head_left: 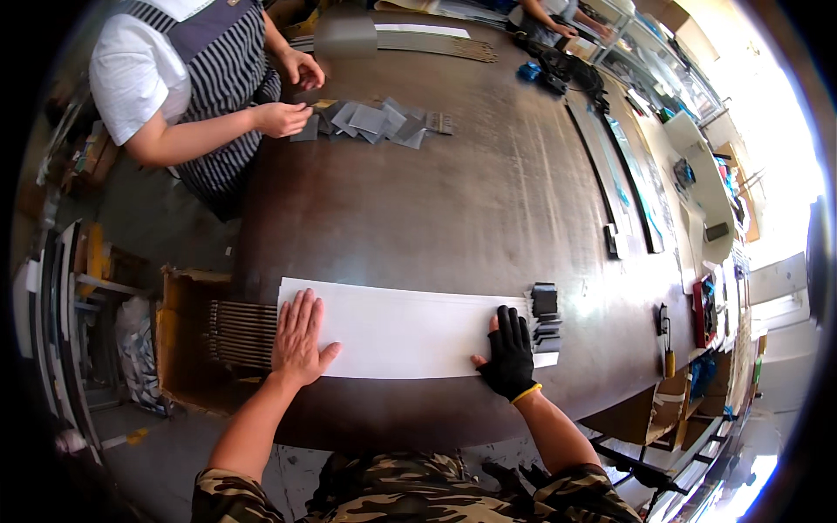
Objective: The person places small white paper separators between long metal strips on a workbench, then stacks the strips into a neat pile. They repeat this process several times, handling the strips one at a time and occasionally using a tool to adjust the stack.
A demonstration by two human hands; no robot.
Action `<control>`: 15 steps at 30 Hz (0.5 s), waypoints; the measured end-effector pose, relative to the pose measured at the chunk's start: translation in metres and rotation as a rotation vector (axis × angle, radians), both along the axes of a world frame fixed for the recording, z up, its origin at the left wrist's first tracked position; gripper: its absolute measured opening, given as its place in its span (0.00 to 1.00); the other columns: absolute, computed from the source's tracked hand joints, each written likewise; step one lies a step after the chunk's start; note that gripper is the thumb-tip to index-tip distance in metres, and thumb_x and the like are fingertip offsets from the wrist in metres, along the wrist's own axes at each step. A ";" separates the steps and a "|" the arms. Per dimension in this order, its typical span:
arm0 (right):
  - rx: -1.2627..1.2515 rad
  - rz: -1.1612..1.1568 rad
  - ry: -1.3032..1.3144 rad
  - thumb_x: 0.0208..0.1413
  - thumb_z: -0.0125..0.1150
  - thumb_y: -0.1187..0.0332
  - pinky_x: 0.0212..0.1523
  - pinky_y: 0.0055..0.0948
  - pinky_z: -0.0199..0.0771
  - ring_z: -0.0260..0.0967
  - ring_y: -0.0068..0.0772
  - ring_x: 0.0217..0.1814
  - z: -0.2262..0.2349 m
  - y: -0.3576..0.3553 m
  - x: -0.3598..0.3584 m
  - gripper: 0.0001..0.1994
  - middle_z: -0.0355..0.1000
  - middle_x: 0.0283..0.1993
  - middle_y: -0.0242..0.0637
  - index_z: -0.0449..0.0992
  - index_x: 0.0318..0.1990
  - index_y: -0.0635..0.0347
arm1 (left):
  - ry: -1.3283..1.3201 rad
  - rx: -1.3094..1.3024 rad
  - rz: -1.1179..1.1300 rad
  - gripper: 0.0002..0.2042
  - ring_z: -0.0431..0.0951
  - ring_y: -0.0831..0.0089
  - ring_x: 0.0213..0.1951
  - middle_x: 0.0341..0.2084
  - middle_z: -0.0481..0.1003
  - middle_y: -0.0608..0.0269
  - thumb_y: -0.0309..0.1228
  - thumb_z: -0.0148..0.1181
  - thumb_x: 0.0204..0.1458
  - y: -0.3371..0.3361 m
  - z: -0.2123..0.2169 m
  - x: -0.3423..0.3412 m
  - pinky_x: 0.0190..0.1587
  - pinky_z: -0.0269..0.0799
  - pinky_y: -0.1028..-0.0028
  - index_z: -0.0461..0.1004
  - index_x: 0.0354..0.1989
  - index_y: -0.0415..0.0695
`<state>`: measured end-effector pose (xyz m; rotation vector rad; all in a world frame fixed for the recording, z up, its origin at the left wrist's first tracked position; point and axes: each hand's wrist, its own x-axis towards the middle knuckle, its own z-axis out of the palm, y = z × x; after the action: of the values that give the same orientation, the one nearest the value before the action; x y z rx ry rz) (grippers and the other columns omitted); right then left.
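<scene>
A long white sheet [405, 331] lies across the near part of the brown table, over a row of thin metal rods [240, 335] whose ends stick out on the left. My bare left hand [301, 340] rests flat on the sheet's left end, fingers stretched forward. On the right end lies my right hand [507, 356] in a black glove with a yellow cuff, its fingers straight and thumb apart. Just beyond that hand, several small dark pieces [546, 318] sit in a stack at the sheet's right edge. What lies under the sheet is hidden.
An open cardboard box [187, 344] stands at the table's left edge. Across the table, a person in a striped apron [209, 70] handles small grey plastic bags [370, 120]. Long dark strips [593, 174] lie at the right, and a yellow-handled tool [669, 349] by the right edge.
</scene>
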<state>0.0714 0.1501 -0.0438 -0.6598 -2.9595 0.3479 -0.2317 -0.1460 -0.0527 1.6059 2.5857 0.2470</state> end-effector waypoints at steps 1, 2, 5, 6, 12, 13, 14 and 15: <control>0.008 -0.010 0.018 0.46 0.70 0.53 0.74 0.55 0.42 0.42 0.62 0.77 -0.002 -0.001 -0.002 0.47 0.47 0.75 0.57 0.53 0.69 0.68 | -0.005 -0.003 -0.001 0.42 0.46 0.46 0.73 0.72 0.48 0.41 0.53 0.49 0.58 0.001 0.001 0.000 0.73 0.37 0.49 0.47 0.72 0.34; -0.006 -0.007 0.034 0.46 0.70 0.53 0.74 0.56 0.42 0.42 0.63 0.77 -0.003 -0.004 -0.005 0.47 0.47 0.74 0.58 0.53 0.69 0.69 | -0.023 -0.019 0.004 0.42 0.45 0.46 0.73 0.72 0.47 0.41 0.53 0.49 0.58 0.002 0.003 0.000 0.73 0.36 0.49 0.47 0.72 0.34; -0.038 -0.015 0.051 0.46 0.70 0.53 0.73 0.56 0.42 0.42 0.64 0.76 0.000 -0.020 -0.025 0.47 0.47 0.74 0.59 0.54 0.68 0.71 | -0.016 -0.006 0.004 0.42 0.45 0.46 0.74 0.72 0.47 0.40 0.52 0.50 0.57 -0.002 0.002 0.000 0.73 0.36 0.49 0.46 0.72 0.34; -0.042 -0.021 0.037 0.46 0.70 0.53 0.73 0.56 0.43 0.42 0.65 0.76 0.004 -0.030 -0.036 0.47 0.47 0.74 0.59 0.54 0.67 0.72 | -0.015 -0.001 -0.001 0.42 0.45 0.45 0.73 0.72 0.48 0.39 0.52 0.51 0.57 -0.002 0.003 0.000 0.73 0.36 0.49 0.48 0.71 0.32; -0.082 0.008 0.087 0.47 0.70 0.55 0.73 0.58 0.43 0.42 0.67 0.76 0.002 -0.093 -0.096 0.45 0.47 0.73 0.62 0.54 0.67 0.74 | -0.062 -0.024 0.026 0.40 0.45 0.48 0.74 0.72 0.48 0.40 0.52 0.48 0.59 0.001 0.009 -0.001 0.74 0.36 0.50 0.52 0.70 0.31; -0.092 0.023 0.098 0.48 0.69 0.55 0.73 0.58 0.41 0.41 0.67 0.76 -0.001 -0.108 -0.109 0.46 0.46 0.73 0.63 0.52 0.68 0.74 | -0.064 -0.035 0.028 0.39 0.44 0.49 0.74 0.72 0.48 0.41 0.52 0.47 0.60 -0.001 0.009 -0.002 0.74 0.36 0.51 0.51 0.70 0.32; -0.096 0.031 0.105 0.49 0.69 0.56 0.74 0.58 0.40 0.40 0.67 0.77 -0.002 -0.122 -0.122 0.46 0.45 0.74 0.64 0.51 0.69 0.75 | -0.060 -0.013 0.021 0.38 0.44 0.50 0.74 0.72 0.48 0.42 0.51 0.47 0.60 -0.001 0.005 -0.003 0.74 0.36 0.51 0.51 0.70 0.32; -0.112 0.040 0.119 0.50 0.68 0.56 0.74 0.59 0.40 0.40 0.68 0.77 -0.001 -0.137 -0.136 0.45 0.46 0.73 0.65 0.52 0.68 0.74 | -0.058 0.013 0.012 0.37 0.44 0.51 0.74 0.72 0.49 0.42 0.49 0.46 0.61 -0.002 0.004 -0.004 0.74 0.36 0.51 0.52 0.70 0.33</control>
<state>-0.0646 0.0131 -0.0451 -0.5701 -2.8599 0.5407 -0.2359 -0.1479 -0.0486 1.5631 2.5568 0.3067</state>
